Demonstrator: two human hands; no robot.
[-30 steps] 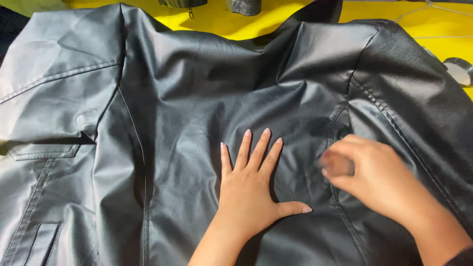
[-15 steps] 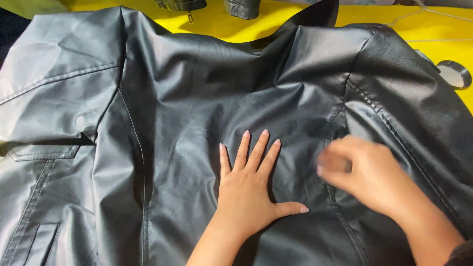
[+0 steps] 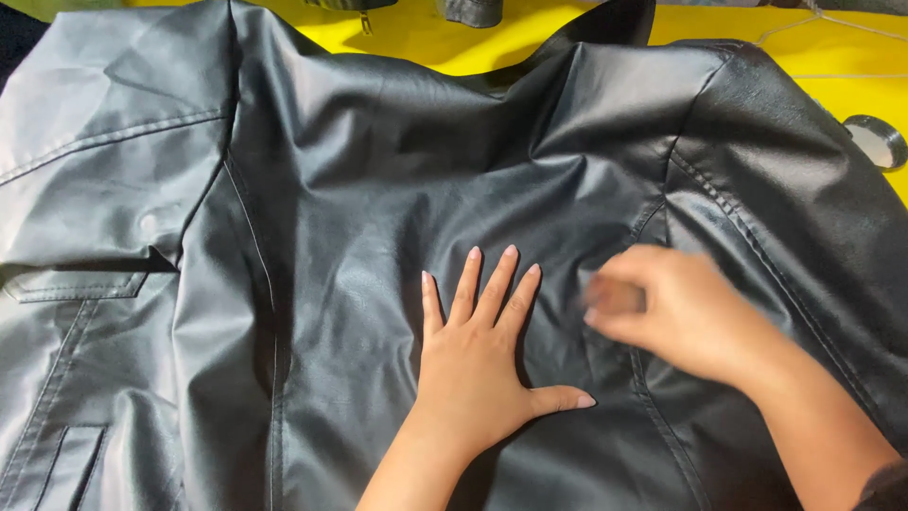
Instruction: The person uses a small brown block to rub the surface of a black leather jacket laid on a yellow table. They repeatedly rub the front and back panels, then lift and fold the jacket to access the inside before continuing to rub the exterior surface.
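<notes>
A black leather jacket [image 3: 378,189] lies spread over a yellow table [image 3: 454,47] and fills most of the view. My left hand [image 3: 482,369] rests flat on the middle of the jacket, palm down and fingers apart. My right hand [image 3: 681,312] is just to its right, over a stitched seam [image 3: 653,397]. It is blurred by motion, with fingers bunched toward the thumb. A small greyish blur sits at its fingertips; I cannot tell whether it is a held thing.
A round dark ring-shaped object [image 3: 875,140] lies on the yellow table at the right edge. Dark items [image 3: 468,9] sit at the top edge. A jacket pocket flap [image 3: 76,284] is at the left.
My right hand has shifted slightly left along the jacket near the seam, staying blurred. My left hand has stayed flat in the same spot.
</notes>
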